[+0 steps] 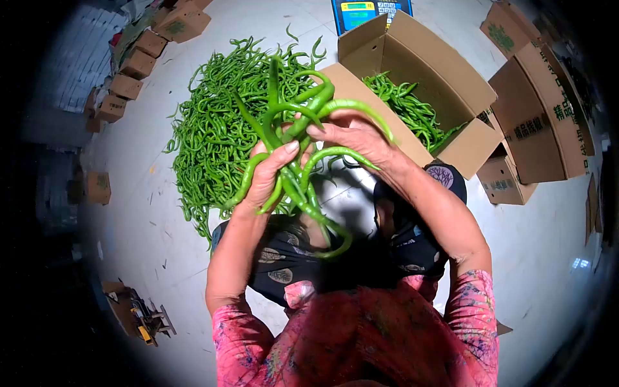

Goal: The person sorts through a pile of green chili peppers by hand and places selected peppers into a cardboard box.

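A person in pink patterned sleeves holds a loose bunch of long green peppers (298, 128) in two bare hands above a pale floor (161, 245). The fingers of the left hand (261, 177) are closed around the bunch's lower part, thumb pressed on the peppers, while those of the right hand (358, 138) pinch it slightly higher, thumb pointing toward the left; the fingertips behind the bunch are hidden. Curved ends jut above and below the fingers. Beyond the left fingers, a broad heap of peppers (216, 132) covers part of the floor. Beyond and right of the right fingers stands a cardboard box (445, 61), flaps spread, partly filled with more peppers (412, 113), a blue keypad device (356, 19) just past it. Printed cartons (532, 122) stand farther right of the fingers; smaller boxes (126, 86) line up well to their left.
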A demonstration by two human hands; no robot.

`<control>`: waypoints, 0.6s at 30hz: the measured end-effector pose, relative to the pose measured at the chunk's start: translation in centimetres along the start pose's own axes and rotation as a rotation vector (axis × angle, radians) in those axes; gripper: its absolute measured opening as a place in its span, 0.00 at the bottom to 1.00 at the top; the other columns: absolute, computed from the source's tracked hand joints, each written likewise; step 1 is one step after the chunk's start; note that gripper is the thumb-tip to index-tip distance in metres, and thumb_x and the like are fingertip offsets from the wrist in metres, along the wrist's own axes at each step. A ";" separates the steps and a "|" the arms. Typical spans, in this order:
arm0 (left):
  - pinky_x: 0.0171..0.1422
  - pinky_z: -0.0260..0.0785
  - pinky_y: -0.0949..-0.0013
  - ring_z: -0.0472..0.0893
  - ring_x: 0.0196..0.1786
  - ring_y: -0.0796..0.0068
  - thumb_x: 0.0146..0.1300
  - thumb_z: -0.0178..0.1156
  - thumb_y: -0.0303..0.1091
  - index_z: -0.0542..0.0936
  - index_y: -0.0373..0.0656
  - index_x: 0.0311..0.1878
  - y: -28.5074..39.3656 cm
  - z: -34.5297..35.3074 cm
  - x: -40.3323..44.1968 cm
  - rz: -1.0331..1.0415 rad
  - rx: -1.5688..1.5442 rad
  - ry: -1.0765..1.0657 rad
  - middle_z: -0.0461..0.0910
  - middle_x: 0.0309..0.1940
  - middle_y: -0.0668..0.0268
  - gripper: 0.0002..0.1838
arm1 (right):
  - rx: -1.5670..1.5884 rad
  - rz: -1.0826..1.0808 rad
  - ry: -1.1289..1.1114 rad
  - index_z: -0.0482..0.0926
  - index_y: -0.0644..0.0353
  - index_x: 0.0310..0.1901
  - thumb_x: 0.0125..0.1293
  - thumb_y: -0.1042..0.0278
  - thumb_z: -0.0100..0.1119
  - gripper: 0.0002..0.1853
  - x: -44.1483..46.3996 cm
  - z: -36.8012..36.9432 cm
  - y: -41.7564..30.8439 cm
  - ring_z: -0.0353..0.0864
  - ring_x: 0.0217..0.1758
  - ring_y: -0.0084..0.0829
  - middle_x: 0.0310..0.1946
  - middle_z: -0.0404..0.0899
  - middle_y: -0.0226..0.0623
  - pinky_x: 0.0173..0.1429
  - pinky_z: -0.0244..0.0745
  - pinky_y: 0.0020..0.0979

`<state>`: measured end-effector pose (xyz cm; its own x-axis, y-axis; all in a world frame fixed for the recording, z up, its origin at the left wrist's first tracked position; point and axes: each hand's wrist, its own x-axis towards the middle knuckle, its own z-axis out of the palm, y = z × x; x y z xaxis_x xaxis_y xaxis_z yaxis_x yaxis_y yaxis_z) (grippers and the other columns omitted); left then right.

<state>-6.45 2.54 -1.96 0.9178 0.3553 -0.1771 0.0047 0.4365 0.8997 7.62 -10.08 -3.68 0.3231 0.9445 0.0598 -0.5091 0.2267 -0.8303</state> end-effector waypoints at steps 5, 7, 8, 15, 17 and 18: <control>0.45 0.76 0.74 0.81 0.41 0.75 0.61 0.62 0.32 0.71 0.35 0.58 -1.7 -0.1 0.6 0.019 -0.051 0.095 0.79 0.44 0.62 0.23 | -0.191 0.021 0.142 0.76 0.65 0.50 0.66 0.63 0.59 0.16 -0.8 0.3 -0.9 0.80 0.40 0.25 0.42 0.79 0.36 0.52 0.73 0.29; 0.48 0.78 0.70 0.82 0.46 0.70 0.62 0.61 0.29 0.71 0.34 0.58 -2.1 0.2 0.7 0.015 -0.051 0.136 0.79 0.47 0.60 0.22 | -0.206 0.067 0.199 0.78 0.64 0.48 0.66 0.63 0.56 0.15 -0.7 -0.7 -0.3 0.80 0.39 0.25 0.40 0.81 0.35 0.48 0.72 0.27; 0.48 0.78 0.70 0.82 0.45 0.70 0.62 0.61 0.29 0.70 0.34 0.58 -2.3 0.4 0.7 0.029 -0.040 0.154 0.79 0.47 0.59 0.22 | -0.163 0.086 0.207 0.79 0.64 0.48 0.66 0.63 0.56 0.15 -0.6 -1.3 0.1 0.80 0.39 0.24 0.39 0.81 0.35 0.47 0.72 0.26; 0.40 0.77 0.71 0.80 0.43 0.74 0.62 0.62 0.31 0.73 0.36 0.54 -1.9 -0.9 0.5 0.065 -0.122 0.146 0.79 0.43 0.61 0.19 | 0.183 0.066 0.197 0.77 0.65 0.50 0.69 0.69 0.54 0.12 -0.5 -2.2 -0.2 0.79 0.38 0.25 0.38 0.80 0.35 0.41 0.75 0.23; 0.38 0.76 0.73 0.79 0.42 0.75 0.62 0.62 0.31 0.73 0.38 0.54 -2.0 -1.3 0.5 0.041 -0.110 0.126 0.79 0.44 0.62 0.18 | 0.187 0.063 0.130 0.76 0.66 0.51 0.70 0.70 0.54 0.12 -0.5 -2.4 0.0 0.78 0.38 0.25 0.38 0.79 0.35 0.41 0.75 0.23; 0.39 0.77 0.72 0.79 0.43 0.74 0.62 0.62 0.31 0.73 0.38 0.53 -2.0 -1.1 0.4 0.029 -0.145 0.129 0.79 0.45 0.62 0.17 | 0.192 0.065 0.090 0.75 0.66 0.52 0.70 0.69 0.54 0.13 -0.2 -2.7 0.3 0.77 0.37 0.25 0.37 0.78 0.35 0.41 0.75 0.24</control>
<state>-6.51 2.71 -4.30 0.8583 0.4685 -0.2096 -0.0873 0.5357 0.8399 9.53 -10.80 -5.43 0.3496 0.9357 -0.0474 -0.6711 0.2148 -0.7096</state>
